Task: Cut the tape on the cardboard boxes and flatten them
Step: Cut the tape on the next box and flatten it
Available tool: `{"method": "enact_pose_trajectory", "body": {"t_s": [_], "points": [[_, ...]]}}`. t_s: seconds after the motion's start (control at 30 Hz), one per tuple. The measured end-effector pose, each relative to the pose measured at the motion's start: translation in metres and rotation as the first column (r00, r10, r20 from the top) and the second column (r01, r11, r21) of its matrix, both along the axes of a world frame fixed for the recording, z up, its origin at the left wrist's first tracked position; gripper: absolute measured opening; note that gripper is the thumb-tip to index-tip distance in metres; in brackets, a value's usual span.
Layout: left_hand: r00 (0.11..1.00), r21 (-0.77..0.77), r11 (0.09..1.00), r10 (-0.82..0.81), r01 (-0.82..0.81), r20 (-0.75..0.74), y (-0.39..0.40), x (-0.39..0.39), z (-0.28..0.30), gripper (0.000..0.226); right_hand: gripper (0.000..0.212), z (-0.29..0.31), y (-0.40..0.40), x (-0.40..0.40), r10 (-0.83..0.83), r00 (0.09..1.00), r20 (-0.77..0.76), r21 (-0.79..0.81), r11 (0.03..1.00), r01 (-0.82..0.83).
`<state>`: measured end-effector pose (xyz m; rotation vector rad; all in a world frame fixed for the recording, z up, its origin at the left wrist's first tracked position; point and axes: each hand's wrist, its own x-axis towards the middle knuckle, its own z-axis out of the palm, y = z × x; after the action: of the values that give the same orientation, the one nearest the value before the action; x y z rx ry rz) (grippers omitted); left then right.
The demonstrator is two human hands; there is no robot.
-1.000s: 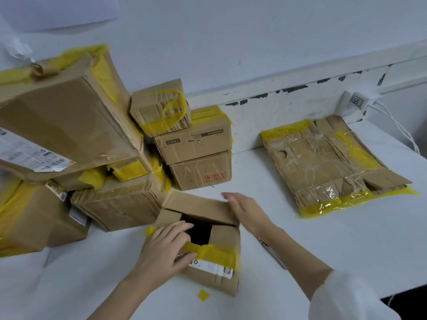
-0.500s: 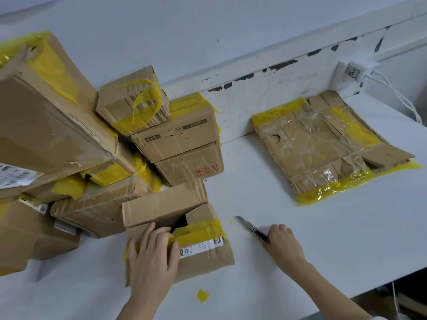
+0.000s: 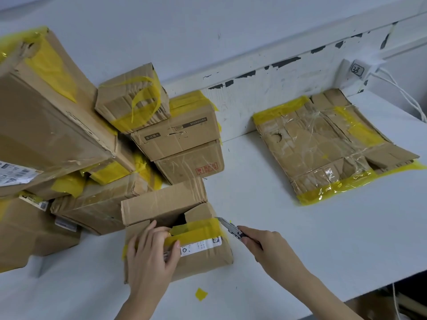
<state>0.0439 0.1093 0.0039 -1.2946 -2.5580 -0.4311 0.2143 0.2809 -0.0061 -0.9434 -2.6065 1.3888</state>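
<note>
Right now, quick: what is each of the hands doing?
Left hand: fingers curled over the front of the small open box, gripping it steady.
Right hand: holding the utility knife, blade tip at the yellow tape.

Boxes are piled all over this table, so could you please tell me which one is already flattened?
The flattened box lies alone at the table's far right by the wall, pressed flat with yellow tape along its edges; all others still stand as boxes.
</note>
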Motion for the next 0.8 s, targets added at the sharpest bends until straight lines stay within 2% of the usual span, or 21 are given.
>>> {"method": "enact_pose_trajectory", "body": {"t_s": [0.1, 0.23, 0.4, 0.53, 0.8], "points": [[1.0, 0.017, 1.0, 0.018, -0.017, -0.022, 0.0, 0.0, -0.001, 0.045, 0.019, 0.006, -0.001, 0.003, -0.026, 1.0, 0.002, 0.002, 1.0, 0.026], [0.998, 0.024, 0.998, 0.056, -0.055, -0.041, -0.001, 0.0, -0.005, 0.035, 0.02, 0.011, 0.0, 0.004, 0.025, 0.997, 0.068, 0.081, 0.996, -0.03], [0.995, 0.04, 0.997, 0.075, -0.073, -0.064, -0.001, 0.002, -0.007, 0.067, 0.016, 0.019, 0.001, 0.007, 0.071, 0.993, 0.099, 0.11, 0.991, -0.082], [0.993, 0.046, 0.995, 0.088, -0.084, -0.082, 0.001, 0.002, -0.006, 0.07, 0.015, 0.025, 0.002, 0.009, 0.093, 0.988, 0.12, 0.122, 0.987, -0.108], [0.992, 0.061, 0.996, 0.064, -0.057, -0.111, 0.001, 0.002, -0.007, 0.067, 0.013, 0.028, -0.015, 0.03, 0.108, 0.986, 0.129, 0.044, 0.992, -0.114]]}}
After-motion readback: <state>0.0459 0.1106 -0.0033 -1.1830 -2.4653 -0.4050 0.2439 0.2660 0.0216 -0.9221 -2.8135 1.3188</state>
